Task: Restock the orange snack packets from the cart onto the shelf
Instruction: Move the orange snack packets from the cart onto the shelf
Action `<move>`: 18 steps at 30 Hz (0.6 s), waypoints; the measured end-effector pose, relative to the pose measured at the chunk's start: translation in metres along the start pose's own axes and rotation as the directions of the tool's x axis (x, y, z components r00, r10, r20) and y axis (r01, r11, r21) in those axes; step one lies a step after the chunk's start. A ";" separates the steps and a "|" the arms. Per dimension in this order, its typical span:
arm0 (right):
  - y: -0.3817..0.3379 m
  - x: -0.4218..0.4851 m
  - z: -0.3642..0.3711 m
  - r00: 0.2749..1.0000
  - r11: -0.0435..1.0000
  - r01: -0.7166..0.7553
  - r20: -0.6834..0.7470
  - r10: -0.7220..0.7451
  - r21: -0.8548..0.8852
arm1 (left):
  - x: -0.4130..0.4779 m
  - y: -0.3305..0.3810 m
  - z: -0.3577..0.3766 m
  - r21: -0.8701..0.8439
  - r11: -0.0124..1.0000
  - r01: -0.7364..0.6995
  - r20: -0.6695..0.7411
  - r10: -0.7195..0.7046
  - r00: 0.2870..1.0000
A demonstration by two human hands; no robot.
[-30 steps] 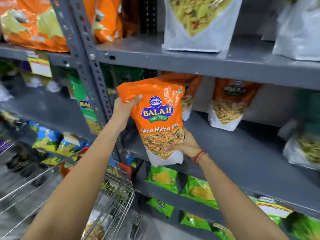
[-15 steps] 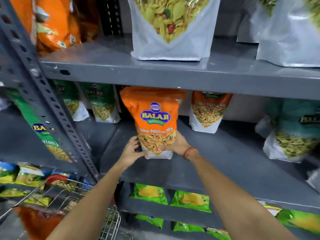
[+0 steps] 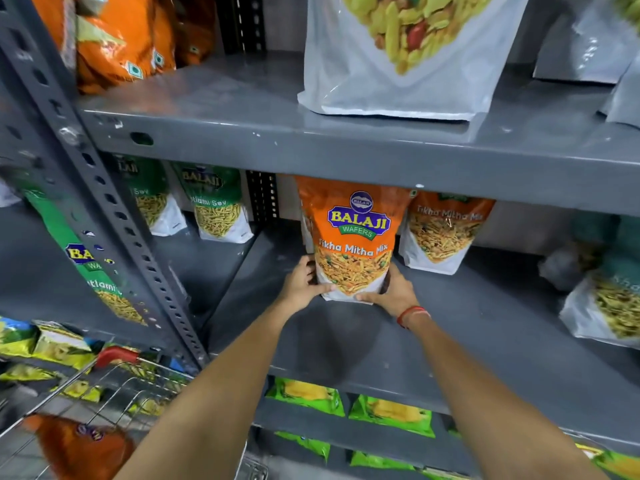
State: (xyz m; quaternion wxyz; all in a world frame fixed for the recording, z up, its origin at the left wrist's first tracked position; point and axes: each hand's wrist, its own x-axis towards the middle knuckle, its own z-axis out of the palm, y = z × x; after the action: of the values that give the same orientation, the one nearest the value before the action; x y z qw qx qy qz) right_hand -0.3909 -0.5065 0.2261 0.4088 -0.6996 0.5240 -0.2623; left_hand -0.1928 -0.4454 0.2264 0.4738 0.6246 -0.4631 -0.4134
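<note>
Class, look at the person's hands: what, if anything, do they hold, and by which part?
Both hands, left and right, hold the orange packet by its bottom corners, upright on the shelf.

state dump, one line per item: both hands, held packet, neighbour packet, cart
left hand: gripping the held packet's lower left edge
right hand: gripping its lower right edge
Tikha Mitha Mix packet: upright, base on the middle shelf, both hands on it
second Tikha Mitha Mix packet: upright, further back to the right
wire cart: lower left, an orange packet inside, blurred
</note>
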 end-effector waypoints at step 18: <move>-0.045 -0.155 0.165 0.916 0.922 0.377 -0.111 -0.386 -0.092 | -0.228 -0.073 -0.076 -0.181 0.980 0.088 -0.376 -0.152 0.914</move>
State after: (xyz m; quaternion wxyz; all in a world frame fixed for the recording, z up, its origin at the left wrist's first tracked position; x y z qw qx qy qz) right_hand -0.2844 -0.3053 0.1866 0.2913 -0.7840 0.4111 -0.3626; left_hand -0.1591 -0.1990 0.1887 0.5782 0.6813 -0.2862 -0.3458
